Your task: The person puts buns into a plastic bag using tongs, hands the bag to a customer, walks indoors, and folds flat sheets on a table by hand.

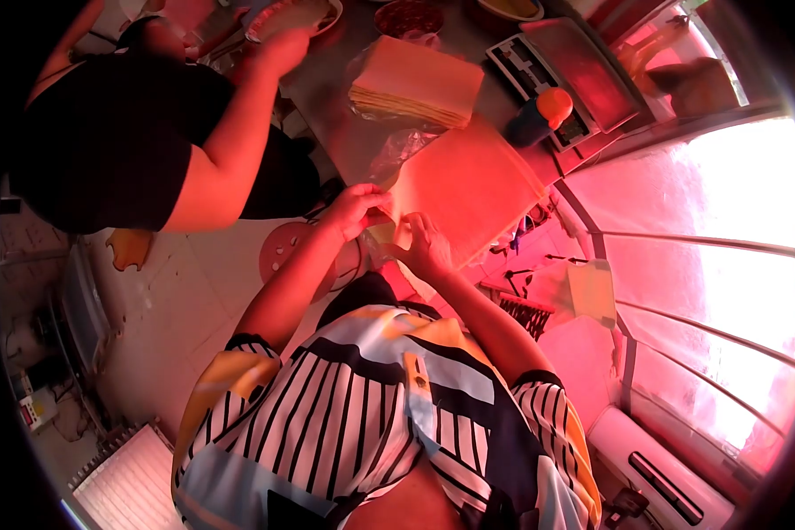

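Observation:
Under red light, a stack of large, thin, square sheets that look like dough wrappers [477,181] lies at the near edge of the table. My left hand [360,210] is at its left corner, thumb and fingers pinched on the edge of a thin sheet. Close beside it, my right hand [426,249] has bent fingers pressed on the same lifted edge. The sheet's edge [399,196] stands up slightly between both hands. Fingertips are partly hidden by the sheet.
Behind lies a second stack of sheets [420,79] on clear plastic [402,150]. A dark bottle with an orange cap [554,107] stands by a scale-like device [530,79] and tray [583,71]. A co-worker in black [124,141] reaches over a bowl [327,18]. A round stool [283,252] stands below.

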`<state>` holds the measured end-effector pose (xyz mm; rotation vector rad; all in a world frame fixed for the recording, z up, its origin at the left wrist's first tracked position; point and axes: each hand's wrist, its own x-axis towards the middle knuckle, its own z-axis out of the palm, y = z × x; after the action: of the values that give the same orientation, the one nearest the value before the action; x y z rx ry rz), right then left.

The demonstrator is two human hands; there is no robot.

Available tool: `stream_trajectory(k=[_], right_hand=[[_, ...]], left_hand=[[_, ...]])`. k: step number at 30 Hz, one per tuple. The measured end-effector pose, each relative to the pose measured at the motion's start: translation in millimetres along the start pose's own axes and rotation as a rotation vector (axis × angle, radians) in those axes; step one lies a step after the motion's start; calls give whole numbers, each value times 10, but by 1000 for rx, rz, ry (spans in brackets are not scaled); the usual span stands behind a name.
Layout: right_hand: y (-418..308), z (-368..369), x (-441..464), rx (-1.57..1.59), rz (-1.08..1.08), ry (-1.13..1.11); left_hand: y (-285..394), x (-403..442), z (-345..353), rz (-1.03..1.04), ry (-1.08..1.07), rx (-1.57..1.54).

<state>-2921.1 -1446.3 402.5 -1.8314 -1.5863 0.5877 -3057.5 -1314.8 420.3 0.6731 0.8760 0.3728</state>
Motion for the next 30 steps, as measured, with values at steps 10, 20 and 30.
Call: stream_trajectory(k=[10,20,30], right_hand=[[384,-134,75,434,100,-163],[580,-420,171,189,-60,20],[-479,-2299,462,-284,-258,46]], left_hand=[[-61,54,94,31,19,58],[-360,24,-2,1101,132,1770],[-443,274,-175,858,-62,1227]])
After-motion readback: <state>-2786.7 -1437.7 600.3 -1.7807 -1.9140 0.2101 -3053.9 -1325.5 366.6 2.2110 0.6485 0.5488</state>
